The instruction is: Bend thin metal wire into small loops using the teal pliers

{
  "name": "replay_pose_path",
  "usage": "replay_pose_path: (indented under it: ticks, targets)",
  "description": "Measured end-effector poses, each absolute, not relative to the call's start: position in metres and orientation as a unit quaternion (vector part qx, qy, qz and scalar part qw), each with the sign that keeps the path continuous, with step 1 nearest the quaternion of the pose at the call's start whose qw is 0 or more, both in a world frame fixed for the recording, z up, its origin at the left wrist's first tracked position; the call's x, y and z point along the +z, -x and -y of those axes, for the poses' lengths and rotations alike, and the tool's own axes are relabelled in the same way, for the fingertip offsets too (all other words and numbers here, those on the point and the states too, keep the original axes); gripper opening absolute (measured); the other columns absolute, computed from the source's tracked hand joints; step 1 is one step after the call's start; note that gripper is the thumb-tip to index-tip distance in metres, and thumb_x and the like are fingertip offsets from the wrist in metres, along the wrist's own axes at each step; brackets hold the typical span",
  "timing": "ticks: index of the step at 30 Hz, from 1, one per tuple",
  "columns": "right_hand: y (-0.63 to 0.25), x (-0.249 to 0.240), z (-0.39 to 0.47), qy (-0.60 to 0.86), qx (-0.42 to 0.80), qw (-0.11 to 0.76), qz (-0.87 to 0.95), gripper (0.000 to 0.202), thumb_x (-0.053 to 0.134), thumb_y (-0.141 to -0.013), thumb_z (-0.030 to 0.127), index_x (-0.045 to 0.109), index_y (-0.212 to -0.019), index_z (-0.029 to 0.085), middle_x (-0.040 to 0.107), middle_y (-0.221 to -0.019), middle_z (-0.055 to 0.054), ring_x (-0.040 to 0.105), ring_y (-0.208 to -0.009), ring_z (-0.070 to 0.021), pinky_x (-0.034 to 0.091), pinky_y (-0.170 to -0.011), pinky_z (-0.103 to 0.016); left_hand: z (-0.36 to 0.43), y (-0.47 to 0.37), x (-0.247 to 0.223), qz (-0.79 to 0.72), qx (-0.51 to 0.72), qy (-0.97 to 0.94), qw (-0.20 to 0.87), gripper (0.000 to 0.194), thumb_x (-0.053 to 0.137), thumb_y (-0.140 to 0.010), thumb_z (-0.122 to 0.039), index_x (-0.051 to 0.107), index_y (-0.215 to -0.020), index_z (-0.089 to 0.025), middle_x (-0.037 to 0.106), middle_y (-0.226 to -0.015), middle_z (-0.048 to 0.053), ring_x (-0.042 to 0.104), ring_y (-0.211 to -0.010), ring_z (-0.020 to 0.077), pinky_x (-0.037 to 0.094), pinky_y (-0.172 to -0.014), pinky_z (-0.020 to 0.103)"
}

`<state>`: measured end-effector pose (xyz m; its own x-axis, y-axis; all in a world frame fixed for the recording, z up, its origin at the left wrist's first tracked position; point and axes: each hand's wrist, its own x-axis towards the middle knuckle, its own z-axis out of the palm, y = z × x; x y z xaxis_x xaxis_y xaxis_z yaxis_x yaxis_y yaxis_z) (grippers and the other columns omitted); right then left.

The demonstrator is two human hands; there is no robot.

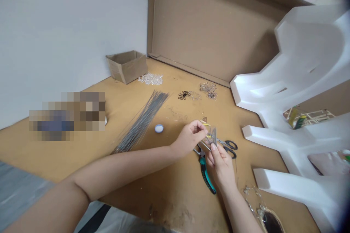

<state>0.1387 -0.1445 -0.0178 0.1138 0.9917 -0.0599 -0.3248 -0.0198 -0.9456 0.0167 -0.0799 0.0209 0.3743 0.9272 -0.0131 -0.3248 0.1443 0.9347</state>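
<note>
A bunch of short thin grey wires (214, 136) stands up from my right hand (220, 162), whose thumb and fingers are closed around its lower end. Beside its top, my left hand (190, 138) is closed in a pinch; it seems to hold a thin wire, though the fingers partly hide it. Just below the hands lie pliers with teal and black handles (207, 176), their jaws partly covered. Scissors with black handles (231, 145) rest behind the right hand. Left of the hands, a bundle of long grey wires (142, 123) lies slantwise on the table.
A small blue-rimmed white dish or cap (159, 128) sits near the long wires. Farther back are a cardboard box (127, 67), a pile of clear small pieces (151, 78) and black rings (184, 95). White moulded foam (300, 80) borders the right; a large cardboard panel (213, 25) stands behind.
</note>
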Motion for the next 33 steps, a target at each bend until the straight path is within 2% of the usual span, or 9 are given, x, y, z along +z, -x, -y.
replay_pose_path:
  ticks: [7, 11, 14, 19, 25, 30, 33]
  targets:
    - [-0.139, -0.0167, 0.1442, 0.447, 0.568, 0.594, 0.353, 0.02, 0.054, -0.082, 0.034, 0.059, -0.09, 0.016, 0.016, -0.048, 0.011, 0.01, -0.041, -0.0054, 0.011, -0.037, -0.017, 0.0808, -0.017, 0.0238, -0.314, 0.466, -0.426, 0.709, 0.013, 0.056, -0.069, -0.018, 0.044, -0.073, -0.016, 0.056, -0.065, -0.003, 0.055, -0.057, 0.0084, 0.043, -0.062, 0.023]
    - [-0.1382, -0.017, 0.1453, 0.444, 0.565, 0.591, 0.367, 0.018, 0.054, -0.082, 0.034, 0.057, -0.079, 0.017, 0.017, -0.048, 0.011, 0.011, -0.041, -0.0052, 0.012, -0.037, -0.018, 0.0818, -0.017, 0.0285, -0.318, 0.452, -0.397, 0.733, 0.017, 0.056, -0.069, -0.017, 0.046, -0.082, -0.016, 0.055, -0.065, -0.004, 0.054, -0.055, 0.0079, 0.042, -0.062, 0.023]
    - [-0.1375, -0.018, 0.1464, 0.436, 0.568, 0.588, 0.375, 0.018, 0.054, -0.082, 0.034, 0.055, -0.075, 0.017, 0.017, -0.048, 0.01, 0.012, -0.041, -0.005, 0.012, -0.038, -0.018, 0.0819, -0.0172, 0.0299, -0.325, 0.448, -0.402, 0.73, 0.014, 0.058, -0.068, -0.019, 0.05, -0.078, -0.014, 0.054, -0.064, -0.003, 0.052, -0.056, 0.0074, 0.041, -0.063, 0.022]
    - [-0.1379, -0.0186, 0.1466, 0.433, 0.569, 0.59, 0.375, 0.017, 0.053, -0.083, 0.032, 0.057, -0.083, 0.016, 0.016, -0.048, 0.011, 0.011, -0.041, -0.0054, 0.01, -0.038, -0.019, 0.0819, -0.017, 0.0289, -0.319, 0.445, -0.416, 0.726, 0.013, 0.059, -0.068, -0.022, 0.051, -0.074, -0.013, 0.054, -0.064, -0.002, 0.051, -0.058, 0.0078, 0.04, -0.064, 0.022]
    - [-0.1389, -0.0188, 0.1461, 0.44, 0.566, 0.588, 0.375, 0.018, 0.054, -0.082, 0.033, 0.055, -0.075, 0.017, 0.017, -0.048, 0.01, 0.012, -0.041, -0.0054, 0.011, -0.039, -0.019, 0.0814, -0.0167, 0.0271, -0.317, 0.442, -0.426, 0.723, 0.017, 0.06, -0.068, -0.027, 0.051, -0.072, -0.013, 0.055, -0.063, -0.002, 0.051, -0.058, 0.0078, 0.04, -0.062, 0.022]
    - [-0.1379, -0.0183, 0.1465, 0.429, 0.577, 0.589, 0.369, 0.02, 0.053, -0.083, 0.032, 0.054, -0.072, 0.016, 0.018, -0.047, 0.01, 0.012, -0.041, -0.0051, 0.011, -0.038, -0.019, 0.0802, -0.0175, 0.0247, -0.335, 0.435, -0.443, 0.708, 0.009, 0.055, -0.069, -0.021, 0.048, -0.069, -0.014, 0.052, -0.061, -0.003, 0.05, -0.056, 0.0072, 0.04, -0.06, 0.021]
    - [-0.1369, -0.0163, 0.1462, 0.424, 0.582, 0.59, 0.365, 0.019, 0.052, -0.084, 0.033, 0.056, -0.077, 0.016, 0.02, -0.046, 0.01, 0.013, -0.04, -0.005, 0.011, -0.038, -0.019, 0.08, -0.0178, 0.0233, -0.337, 0.437, -0.459, 0.696, 0.006, 0.051, -0.068, -0.017, 0.046, -0.07, -0.015, 0.051, -0.062, -0.004, 0.051, -0.056, 0.0076, 0.041, -0.061, 0.022]
